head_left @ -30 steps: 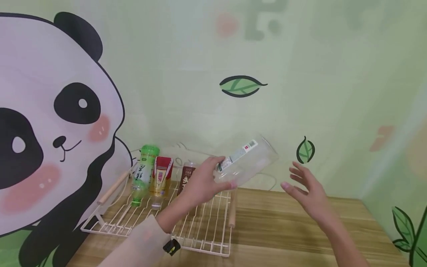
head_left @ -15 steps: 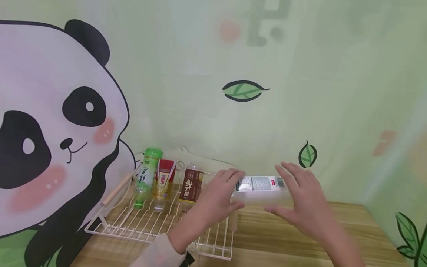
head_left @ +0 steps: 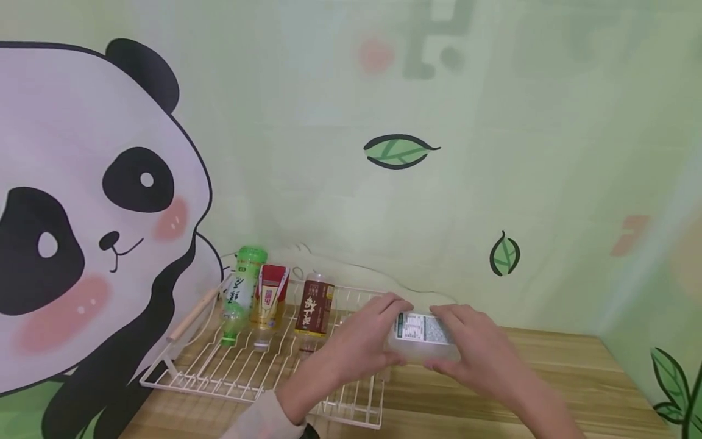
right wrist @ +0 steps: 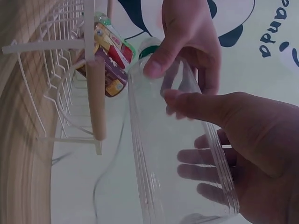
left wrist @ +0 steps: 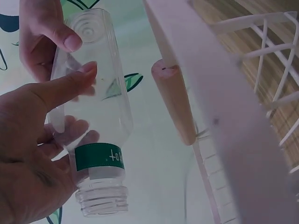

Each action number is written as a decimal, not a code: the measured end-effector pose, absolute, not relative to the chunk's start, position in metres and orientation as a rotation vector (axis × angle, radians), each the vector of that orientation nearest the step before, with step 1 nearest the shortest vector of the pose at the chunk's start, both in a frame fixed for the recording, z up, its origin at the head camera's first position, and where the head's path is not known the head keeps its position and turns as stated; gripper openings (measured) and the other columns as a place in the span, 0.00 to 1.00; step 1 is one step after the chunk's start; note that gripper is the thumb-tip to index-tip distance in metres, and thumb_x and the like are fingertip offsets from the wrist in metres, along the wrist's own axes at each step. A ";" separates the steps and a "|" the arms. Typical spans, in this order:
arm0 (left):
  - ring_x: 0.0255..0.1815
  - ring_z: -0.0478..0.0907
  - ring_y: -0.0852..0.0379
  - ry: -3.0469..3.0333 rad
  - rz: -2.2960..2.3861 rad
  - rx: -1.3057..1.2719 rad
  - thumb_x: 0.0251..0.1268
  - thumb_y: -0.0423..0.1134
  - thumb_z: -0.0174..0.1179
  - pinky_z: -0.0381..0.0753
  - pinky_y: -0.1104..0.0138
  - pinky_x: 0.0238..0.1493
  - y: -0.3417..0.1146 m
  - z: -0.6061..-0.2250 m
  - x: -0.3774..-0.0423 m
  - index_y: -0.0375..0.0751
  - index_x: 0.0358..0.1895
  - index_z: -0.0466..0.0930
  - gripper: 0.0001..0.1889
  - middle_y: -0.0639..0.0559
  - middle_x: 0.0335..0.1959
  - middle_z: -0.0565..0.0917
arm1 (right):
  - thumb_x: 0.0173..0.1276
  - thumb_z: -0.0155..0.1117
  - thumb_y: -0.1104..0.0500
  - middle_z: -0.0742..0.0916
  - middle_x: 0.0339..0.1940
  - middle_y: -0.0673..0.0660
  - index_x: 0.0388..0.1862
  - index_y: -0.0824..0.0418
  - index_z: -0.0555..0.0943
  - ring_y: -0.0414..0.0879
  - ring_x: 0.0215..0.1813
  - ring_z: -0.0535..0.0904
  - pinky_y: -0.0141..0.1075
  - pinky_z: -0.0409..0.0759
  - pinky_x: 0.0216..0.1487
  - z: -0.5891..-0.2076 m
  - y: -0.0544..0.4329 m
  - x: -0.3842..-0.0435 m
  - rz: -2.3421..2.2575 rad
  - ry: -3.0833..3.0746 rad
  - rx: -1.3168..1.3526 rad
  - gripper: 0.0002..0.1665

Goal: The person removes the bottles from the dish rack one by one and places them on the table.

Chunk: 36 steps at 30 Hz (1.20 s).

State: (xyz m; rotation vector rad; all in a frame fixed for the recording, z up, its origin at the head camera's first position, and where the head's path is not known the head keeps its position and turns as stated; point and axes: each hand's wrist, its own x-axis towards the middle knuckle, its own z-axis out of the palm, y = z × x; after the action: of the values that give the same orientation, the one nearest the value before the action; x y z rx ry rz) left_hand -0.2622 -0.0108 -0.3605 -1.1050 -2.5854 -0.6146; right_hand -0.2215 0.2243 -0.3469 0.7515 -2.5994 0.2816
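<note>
A clear, squarish plastic bottle (head_left: 421, 352) lies sideways in the air between my two hands, just right of the rack. Its neck, capless in the left wrist view, points left, and a white and green label faces up in the head view. My left hand (head_left: 359, 344) grips the neck end, thumb across the near side. At the base end my right hand (head_left: 479, 344) holds the body, fingers behind it and thumb in front, as the right wrist view shows through the clear wall (right wrist: 159, 140).
A white wire rack (head_left: 186, 390) with wooden handles (head_left: 193, 316) stands on the wooden table (head_left: 548, 366). Leaning in it, necks down, are a green bottle (head_left: 243, 289), a red and gold bottle (head_left: 270, 299) and a brown-labelled bottle (head_left: 315, 308). A panda-printed backdrop (head_left: 307, 201) hangs behind.
The bottle has come down from a raised tilt to nearly level. My right hand has moved in from the right and taken hold of its base end; the left hand kept its grip.
</note>
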 end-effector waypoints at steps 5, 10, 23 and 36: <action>0.66 0.77 0.56 -2.594 -0.609 -1.097 0.50 0.44 0.86 0.80 0.64 0.70 -0.009 -0.362 -0.260 0.42 0.75 0.72 0.47 0.53 0.70 0.78 | 0.53 0.90 0.45 0.87 0.60 0.57 0.68 0.63 0.81 0.53 0.56 0.83 0.50 0.86 0.53 -0.350 0.222 -0.222 0.276 -2.587 0.747 0.47; 0.69 0.77 0.54 -2.622 -0.623 -1.093 0.53 0.48 0.84 0.78 0.62 0.72 -0.010 -0.363 -0.259 0.41 0.78 0.70 0.49 0.50 0.73 0.76 | 0.52 0.90 0.47 0.87 0.59 0.57 0.67 0.63 0.81 0.53 0.56 0.83 0.50 0.85 0.54 -0.351 0.223 -0.220 0.295 -2.576 0.746 0.47; 0.67 0.77 0.56 -2.574 -0.578 -1.099 0.52 0.49 0.85 0.81 0.64 0.67 -0.004 -0.363 -0.258 0.42 0.75 0.73 0.46 0.54 0.69 0.79 | 0.53 0.90 0.48 0.86 0.58 0.57 0.65 0.64 0.79 0.50 0.53 0.80 0.47 0.83 0.51 -0.345 0.224 -0.222 0.270 -2.643 0.767 0.46; 0.75 0.72 0.54 -2.499 -0.439 -1.148 0.54 0.52 0.83 0.73 0.64 0.75 0.002 -0.360 -0.254 0.41 0.80 0.67 0.51 0.52 0.75 0.74 | 0.50 0.90 0.41 0.87 0.61 0.55 0.71 0.58 0.79 0.53 0.58 0.80 0.52 0.80 0.52 -0.334 0.223 -0.225 0.164 -2.704 0.751 0.52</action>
State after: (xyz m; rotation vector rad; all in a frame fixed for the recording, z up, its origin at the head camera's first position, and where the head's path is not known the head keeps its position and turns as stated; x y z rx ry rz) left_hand -0.2540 0.0022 -0.3599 -1.1481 -2.4994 -0.4387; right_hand -0.2245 0.2227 -0.3337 0.7515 -2.7037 0.1641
